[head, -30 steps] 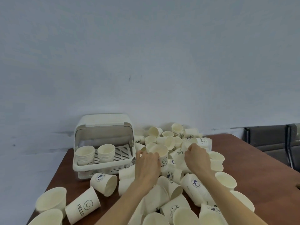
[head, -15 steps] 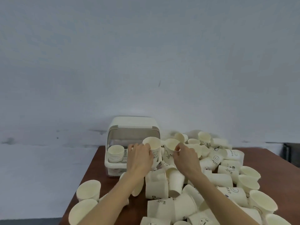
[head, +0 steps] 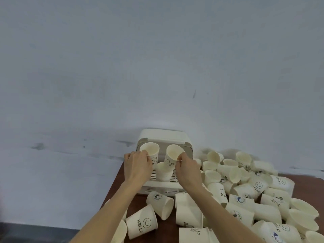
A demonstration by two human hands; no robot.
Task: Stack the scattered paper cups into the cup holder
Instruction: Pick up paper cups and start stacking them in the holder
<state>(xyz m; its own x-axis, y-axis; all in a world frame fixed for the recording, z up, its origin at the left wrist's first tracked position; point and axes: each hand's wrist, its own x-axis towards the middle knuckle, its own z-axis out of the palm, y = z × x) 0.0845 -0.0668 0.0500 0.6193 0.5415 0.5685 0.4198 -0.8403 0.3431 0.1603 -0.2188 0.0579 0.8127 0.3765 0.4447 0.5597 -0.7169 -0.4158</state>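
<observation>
Up front, left hand (head: 138, 168) pinching a smiley cup (head: 150, 152) by its rim, right hand (head: 188, 170) pinching another cup (head: 172, 155), both over the cup holder (head: 164, 137), stacked cups (head: 164, 171) inside.

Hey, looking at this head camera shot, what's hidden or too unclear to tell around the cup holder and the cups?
Head view only:
- Cup holder floor and left stack: hidden behind left hand and its cup.
- Stack under the right hand's cup: count unreadable.
- Far cup pile: blurred, prints illegible.
- Bottom cups: cut off by the frame edge.
</observation>
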